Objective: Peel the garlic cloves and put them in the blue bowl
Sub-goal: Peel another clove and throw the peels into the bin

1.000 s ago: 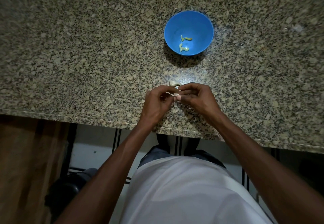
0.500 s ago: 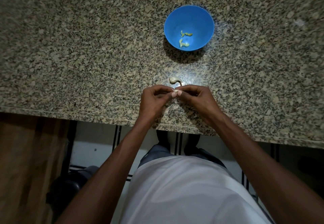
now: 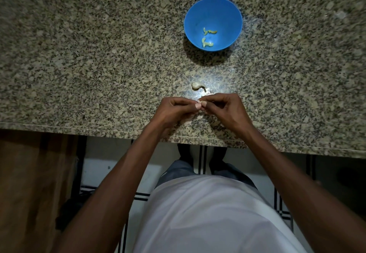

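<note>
both hands pinch one garlic clove (image 3: 200,102) between them, left hand (image 3: 174,110) and right hand (image 3: 223,108) with fingers curled tight on it, low over the counter (image 3: 79,54). best to hold the clove steady and strip skin with the thumbnails. another clove (image 3: 196,85) lies just at 12 o'clock; the blue bowl (image 3: 231,11) sits farther that way.

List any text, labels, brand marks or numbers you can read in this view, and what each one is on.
None readable.
The round blue plastic bowl shows no print or mark.
The speckled granite countertop carries no lettering.
The plain white shirt shows no logo or wording.
The garlic clove pinched between the left hand and right hand carries no label.
</note>
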`<act>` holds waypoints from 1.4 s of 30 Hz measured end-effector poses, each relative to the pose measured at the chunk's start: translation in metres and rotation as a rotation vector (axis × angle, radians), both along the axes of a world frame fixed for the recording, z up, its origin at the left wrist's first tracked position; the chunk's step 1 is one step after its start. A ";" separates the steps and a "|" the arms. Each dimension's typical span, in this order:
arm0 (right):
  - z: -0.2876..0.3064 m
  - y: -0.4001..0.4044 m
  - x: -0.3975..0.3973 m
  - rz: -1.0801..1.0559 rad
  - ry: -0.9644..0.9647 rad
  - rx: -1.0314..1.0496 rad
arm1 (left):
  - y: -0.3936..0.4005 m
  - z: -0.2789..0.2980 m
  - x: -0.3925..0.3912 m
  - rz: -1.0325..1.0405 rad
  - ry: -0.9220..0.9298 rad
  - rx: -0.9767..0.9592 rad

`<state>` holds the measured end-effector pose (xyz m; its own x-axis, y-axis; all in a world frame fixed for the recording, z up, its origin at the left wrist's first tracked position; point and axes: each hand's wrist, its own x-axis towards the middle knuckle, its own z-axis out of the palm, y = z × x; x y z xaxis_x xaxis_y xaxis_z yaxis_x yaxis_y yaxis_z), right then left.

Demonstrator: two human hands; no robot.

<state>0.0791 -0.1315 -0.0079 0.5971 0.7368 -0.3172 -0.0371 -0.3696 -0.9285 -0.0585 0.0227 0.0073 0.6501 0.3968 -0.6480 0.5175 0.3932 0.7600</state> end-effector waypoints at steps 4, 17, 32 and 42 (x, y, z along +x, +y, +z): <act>-0.001 0.000 -0.002 0.031 -0.051 0.028 | 0.008 0.000 0.000 -0.062 -0.033 -0.007; -0.001 0.013 -0.031 -0.227 0.211 0.099 | 0.011 -0.008 0.004 -0.156 -0.119 0.309; 0.009 0.014 -0.040 -0.346 0.281 0.127 | 0.008 -0.004 0.004 -0.059 -0.229 0.322; 0.010 0.005 -0.027 -0.381 0.384 0.124 | 0.006 -0.011 0.011 -0.029 -0.140 0.338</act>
